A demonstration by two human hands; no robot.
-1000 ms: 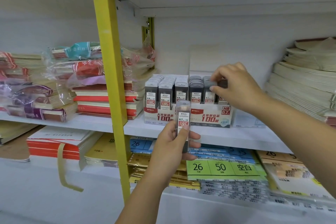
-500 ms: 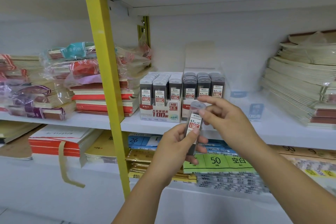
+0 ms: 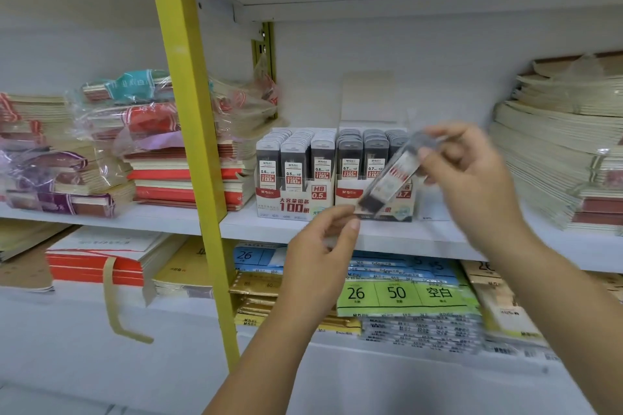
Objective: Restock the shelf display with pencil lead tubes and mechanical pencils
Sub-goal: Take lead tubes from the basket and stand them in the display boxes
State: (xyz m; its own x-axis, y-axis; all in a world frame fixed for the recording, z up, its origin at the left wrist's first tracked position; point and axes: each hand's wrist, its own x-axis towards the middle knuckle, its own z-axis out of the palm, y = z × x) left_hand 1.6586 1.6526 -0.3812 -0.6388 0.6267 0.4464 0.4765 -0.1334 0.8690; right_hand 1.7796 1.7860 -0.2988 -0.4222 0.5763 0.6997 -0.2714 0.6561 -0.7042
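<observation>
Two hands: both raised in front of the middle shelf, nearest the camera
Left hand: fingers loosely curled, thumb and forefinger close together just below the tube's lower end; whether they touch it is lost in blur, and half a second ago this hand held the tube upright
Right hand: pinches the upper end of the tube, fingers closed on it; a second ago it was at the right box, then it came down to the tube
Tube: one lead tube, tilted, top end up and to the right, in the air just in front of the 0.7 box; motion-blurred, label unreadable now
Change: the tube has passed from left hand to right and swung from upright to slanted, towards the boxes
Meaning: judged to be one more tube on its way into the display, with the left hand now free
0.7 box: on the shelf, rows of dark-capped tubes standing upright; its right side is hidden by the hand
0.5 box: touching the 0.7 box on its left, rows look full
Shelf: white board bearing both boxes
Pencils: none to be seen
</observation>
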